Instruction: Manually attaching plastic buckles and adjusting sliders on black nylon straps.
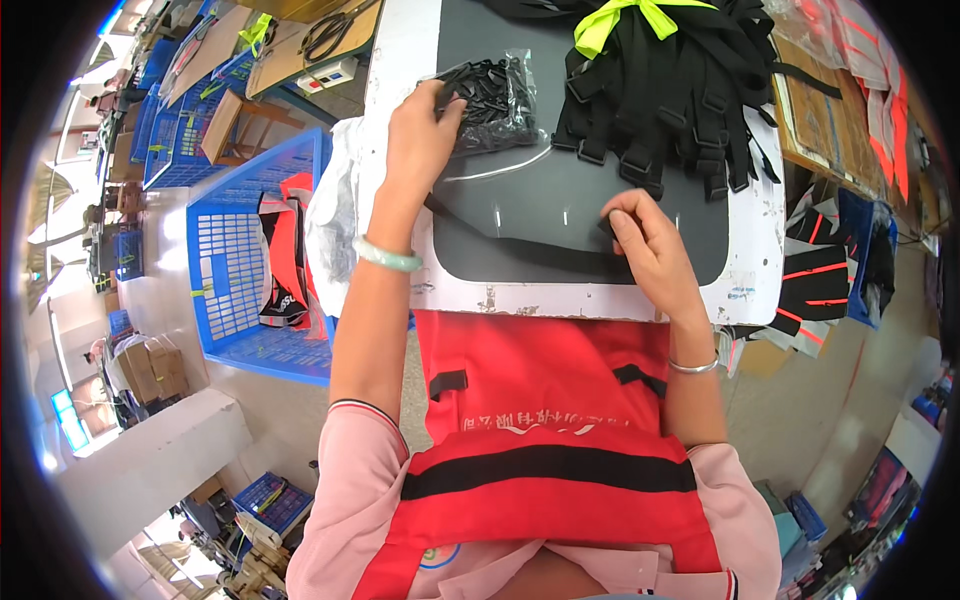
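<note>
My right hand (648, 240) pinches the end of a black webbing strap (540, 256) between thumb and fingers. The strap runs left across the dark table mat and passes out of sight by my left wrist. At the left side of a clear plastic bag (520, 85) full of small black plastic buckles (486, 88), my left hand (424, 135) has its fingers curled, their tips among the black pieces. What those fingers hold is hidden. Beyond my right hand lies a thick bundle of black straps with buckles (660, 110), tied with a bright yellow ribbon (625, 18).
The white table (480, 298) carries a dark grey mat (690, 260). A blue plastic crate (225, 270) with red and black pieces stands left of it, beside white plastic sheeting (333, 215). Red-striped black and grey pieces (815, 262) hang at the right.
</note>
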The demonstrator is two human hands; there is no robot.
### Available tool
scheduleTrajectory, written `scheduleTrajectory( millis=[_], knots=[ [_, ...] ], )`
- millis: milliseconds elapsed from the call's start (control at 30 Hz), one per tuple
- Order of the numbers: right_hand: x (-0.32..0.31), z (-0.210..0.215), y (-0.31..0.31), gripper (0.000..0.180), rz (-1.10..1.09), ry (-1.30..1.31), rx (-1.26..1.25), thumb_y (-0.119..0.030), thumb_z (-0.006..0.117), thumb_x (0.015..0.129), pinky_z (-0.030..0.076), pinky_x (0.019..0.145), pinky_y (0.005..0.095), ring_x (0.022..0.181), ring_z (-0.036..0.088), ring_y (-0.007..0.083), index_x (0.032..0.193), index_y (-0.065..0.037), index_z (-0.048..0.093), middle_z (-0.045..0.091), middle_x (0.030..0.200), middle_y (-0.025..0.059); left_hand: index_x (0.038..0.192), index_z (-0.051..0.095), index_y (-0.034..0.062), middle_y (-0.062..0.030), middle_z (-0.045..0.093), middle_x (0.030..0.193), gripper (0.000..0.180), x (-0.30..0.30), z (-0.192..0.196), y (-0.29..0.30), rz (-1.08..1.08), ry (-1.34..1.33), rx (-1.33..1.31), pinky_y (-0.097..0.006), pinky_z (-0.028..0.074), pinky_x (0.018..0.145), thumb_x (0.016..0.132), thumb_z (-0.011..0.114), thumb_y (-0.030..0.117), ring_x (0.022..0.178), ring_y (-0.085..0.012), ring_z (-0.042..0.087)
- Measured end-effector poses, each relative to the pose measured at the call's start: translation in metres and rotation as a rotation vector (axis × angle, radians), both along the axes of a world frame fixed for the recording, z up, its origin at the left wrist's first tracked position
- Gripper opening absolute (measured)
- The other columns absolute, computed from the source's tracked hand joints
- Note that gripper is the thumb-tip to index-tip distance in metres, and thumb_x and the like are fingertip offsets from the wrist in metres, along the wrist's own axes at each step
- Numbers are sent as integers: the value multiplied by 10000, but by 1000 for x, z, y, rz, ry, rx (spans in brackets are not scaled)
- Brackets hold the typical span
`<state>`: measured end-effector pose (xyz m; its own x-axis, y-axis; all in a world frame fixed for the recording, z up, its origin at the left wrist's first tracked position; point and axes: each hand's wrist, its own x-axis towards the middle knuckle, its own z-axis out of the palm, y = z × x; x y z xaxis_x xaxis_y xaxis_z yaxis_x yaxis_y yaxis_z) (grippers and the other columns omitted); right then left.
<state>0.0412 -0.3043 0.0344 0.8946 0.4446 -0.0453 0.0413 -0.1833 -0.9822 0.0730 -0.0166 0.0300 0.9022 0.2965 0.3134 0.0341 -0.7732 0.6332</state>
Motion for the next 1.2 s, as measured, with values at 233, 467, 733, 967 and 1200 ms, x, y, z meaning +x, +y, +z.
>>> scheduleTrajectory(
  millis=[233, 467, 733, 967, 1200],
  knots=[
    [9, 19, 50, 134, -24, -65, 64, -136, 537, 900, 416, 552, 303, 576, 502, 136, 893, -4, 524, 578, 694, 78, 915, 554, -20, -125, 641, 858, 119, -62, 9, -78, -58, 166, -1327, -250, 539, 591, 871, 617, 71, 724, -167, 651],
    [5, 12, 51, 160, -13, -212, -151, -158, 535, 896, 444, 578, 380, 636, 594, 298, 868, -5, 500, 622, 760, 150, 898, 549, -1, -93, 627, 828, 125, -78, 6, -98, -72, 144, -1326, -239, 545, 600, 868, 634, 86, 723, -148, 653],
    [-2, 3, 48, 250, -10, -529, -325, -150, 511, 903, 496, 560, 373, 684, 632, 278, 1148, -100, 520, 640, 786, 89, 902, 566, 8, -69, 619, 829, 133, -83, 5, -101, -94, 233, -1387, -252, 540, 671, 853, 654, 93, 733, -136, 633],
    [2, 9, 37, 376, 124, -671, -296, -128, 535, 866, 492, 530, 350, 651, 633, 267, 1235, -122, 465, 641, 758, 79, 911, 568, 17, -66, 612, 843, 130, -84, 3, -92, -158, 329, -1484, -281, 553, 695, 850, 655, 92, 744, -144, 627],
    [8, 6, 26, 418, 321, -524, -325, -101, 507, 870, 501, 545, 358, 667, 645, 278, 1275, -143, 412, 668, 812, 71, 1037, 576, -21, -104, 621, 954, 215, -86, 2, -90, -238, 490, -1626, -286, 555, 701, 858, 637, 80, 809, -175, 634]
  ],
)
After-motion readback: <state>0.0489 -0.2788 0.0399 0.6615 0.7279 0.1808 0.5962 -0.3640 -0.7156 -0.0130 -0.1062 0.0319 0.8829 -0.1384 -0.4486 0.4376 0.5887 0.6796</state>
